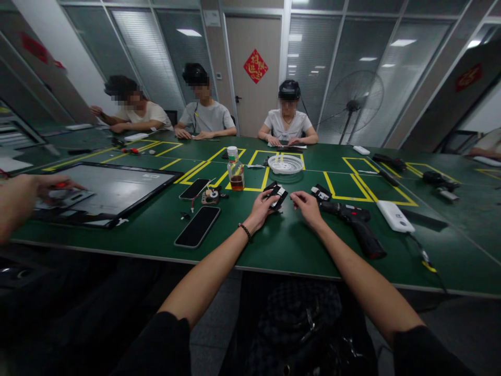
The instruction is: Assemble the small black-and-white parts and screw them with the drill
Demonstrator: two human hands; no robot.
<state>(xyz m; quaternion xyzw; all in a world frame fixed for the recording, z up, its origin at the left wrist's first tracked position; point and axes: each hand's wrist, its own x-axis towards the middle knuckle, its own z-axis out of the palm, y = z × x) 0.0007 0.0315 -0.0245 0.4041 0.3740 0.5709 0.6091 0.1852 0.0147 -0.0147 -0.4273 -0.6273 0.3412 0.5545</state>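
My left hand (261,210) is closed around a small black part with a white label (278,194), held just above the green table (289,245). My right hand (308,205) hovers just right of it with fingers curled; whether it pinches anything I cannot make out. A black electric screwdriver (358,225) lies right beside my right hand. Another small black-and-white part (320,193) rests behind it.
Two black phones (198,226) (194,188), a small opened device with wires (210,196) and a bottle of brown liquid (236,169) lie to the left. A white basket (286,164), a white power bank (394,216) and a large screen panel (113,189) share the table. Three people sit opposite; another person's hand (23,201) works at the left.
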